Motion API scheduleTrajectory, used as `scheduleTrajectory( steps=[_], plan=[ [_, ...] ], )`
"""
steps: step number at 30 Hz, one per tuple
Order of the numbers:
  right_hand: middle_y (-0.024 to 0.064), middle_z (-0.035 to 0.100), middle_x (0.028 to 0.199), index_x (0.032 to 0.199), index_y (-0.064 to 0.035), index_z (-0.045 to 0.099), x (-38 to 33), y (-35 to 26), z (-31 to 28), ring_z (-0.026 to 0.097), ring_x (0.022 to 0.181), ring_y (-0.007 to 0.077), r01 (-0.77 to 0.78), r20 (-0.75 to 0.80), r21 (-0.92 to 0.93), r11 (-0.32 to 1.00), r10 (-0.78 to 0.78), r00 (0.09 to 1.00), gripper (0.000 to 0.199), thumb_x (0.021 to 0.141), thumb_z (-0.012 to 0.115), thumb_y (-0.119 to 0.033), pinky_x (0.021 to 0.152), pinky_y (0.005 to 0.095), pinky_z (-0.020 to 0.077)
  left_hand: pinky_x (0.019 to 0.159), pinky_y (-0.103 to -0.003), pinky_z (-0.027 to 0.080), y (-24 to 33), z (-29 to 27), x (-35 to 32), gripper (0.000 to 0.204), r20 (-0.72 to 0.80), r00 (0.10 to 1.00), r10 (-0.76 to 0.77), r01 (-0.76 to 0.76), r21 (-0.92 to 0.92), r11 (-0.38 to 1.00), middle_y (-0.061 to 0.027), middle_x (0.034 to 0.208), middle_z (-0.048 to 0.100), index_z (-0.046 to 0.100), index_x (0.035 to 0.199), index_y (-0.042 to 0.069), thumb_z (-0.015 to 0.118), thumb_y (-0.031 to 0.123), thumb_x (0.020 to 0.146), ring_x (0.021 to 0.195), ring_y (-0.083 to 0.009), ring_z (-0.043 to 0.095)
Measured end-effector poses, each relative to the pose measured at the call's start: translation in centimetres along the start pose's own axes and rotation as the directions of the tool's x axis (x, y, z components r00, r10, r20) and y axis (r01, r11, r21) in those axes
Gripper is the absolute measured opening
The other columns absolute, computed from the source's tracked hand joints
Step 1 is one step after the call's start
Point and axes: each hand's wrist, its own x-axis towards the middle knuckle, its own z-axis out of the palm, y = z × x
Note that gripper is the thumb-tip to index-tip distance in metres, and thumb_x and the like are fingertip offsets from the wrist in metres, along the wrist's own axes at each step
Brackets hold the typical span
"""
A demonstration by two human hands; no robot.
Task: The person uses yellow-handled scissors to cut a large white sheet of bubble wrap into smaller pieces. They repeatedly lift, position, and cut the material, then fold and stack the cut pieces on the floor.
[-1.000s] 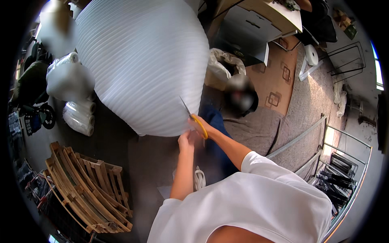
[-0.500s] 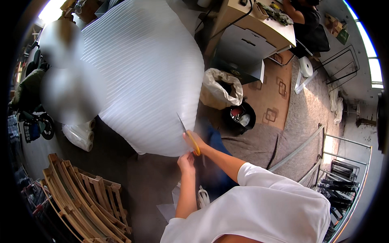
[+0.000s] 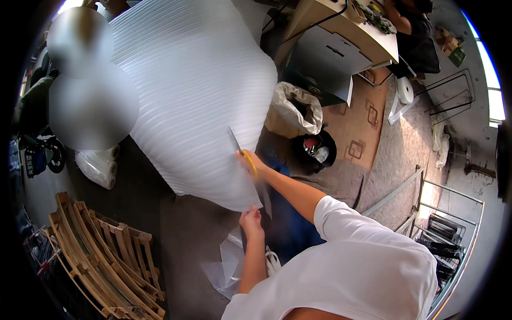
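Observation:
A large sheet of ribbed white foam wrap (image 3: 197, 85) spreads over the upper middle of the head view, its near end narrowing to a corner close to me. My right hand (image 3: 255, 166) is closed round the yellow handles of a pair of scissors (image 3: 247, 158). Their blades lie over the foam and point away from me, to the upper left; I cannot tell how far apart they are. At the sheet's near corner my left hand (image 3: 251, 221) pinches the foam edge between its fingers. A narrow pale strip hangs below my right hand.
Wooden pallets (image 3: 106, 256) stand at the lower left, below plastic-wrapped rolls (image 3: 98, 165). Right of the foam are a white sack (image 3: 290, 120), a black bin (image 3: 328, 149) and a desk (image 3: 314, 13) with a seated person. A metal rack (image 3: 448, 213) stands at right. Blurred round patches hide the upper left.
My right hand and the scissors have moved farther up over the foam, away from my left hand. The left hand has shifted slightly right, and the foam corner now shows stretched toward it.

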Motion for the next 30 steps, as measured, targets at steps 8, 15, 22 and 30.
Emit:
scheduleTrajectory(
  steps=[8,15,22,30],
  plan=[
    [0.0018,0.041,0.057,0.088,-0.0024,0.049,5.0,1.5,2.1,0.039,0.046,0.0098,0.041,0.031,-0.061,0.997,-0.039,0.999,0.039,0.083,0.045,-0.041,0.04,0.026,0.0337,0.058,-0.02,0.037,-0.4,-2.1,-0.7,0.014,0.019,1.0,-0.018,0.02,-0.098,0.995,-0.0021,0.076,0.052,0.053,0.086,0.002,0.054,-0.003,0.073,0.064,-0.009,0.048],
    [0.0015,0.04,0.06,0.081,-0.0028,0.046,3.9,1.5,3.3,0.038,0.053,0.0088,0.1,-0.009,0.049,0.994,-0.099,0.995,0.037,0.085,0.043,-0.039,0.048,0.0257,0.0351,0.069,-0.026,0.038,0.0,-1.4,-0.5,0.012,0.107,0.993,0.041,0.009,-0.424,0.906,-0.0013,0.078,0.054,0.052,0.091,0.01,0.055,0.012,0.079,0.073,-0.0126,0.051],
    [0.0013,0.04,0.065,0.089,-0.0029,0.045,2.0,-0.5,3.7,0.038,0.056,0.009,-0.074,0.114,0.012,0.997,0.072,0.991,0.022,0.083,0.049,-0.023,0.051,0.0248,0.0362,0.069,-0.026,0.042,1.5,-3.0,3.7,0.012,0.149,0.986,0.079,-0.001,-0.464,0.886,-0.0017,0.079,0.054,0.052,0.091,0.01,0.052,0.021,0.084,0.073,-0.0134,0.053],
    [0.001,0.042,0.07,0.102,-0.0029,0.042,-0.1,2.7,0.3,0.042,0.06,0.0077,-0.146,0.486,0.246,0.958,0.009,0.874,0.021,0.08,0.045,-0.003,0.056,0.0209,0.0403,0.064,-0.024,0.048,1.1,-3.6,1.5,0.01,0.077,0.997,-0.005,0.037,-0.42,0.907,-0.0036,0.077,0.056,0.053,0.087,0.009,0.051,0.018,0.084,0.07,-0.0123,0.055]
  ],
)
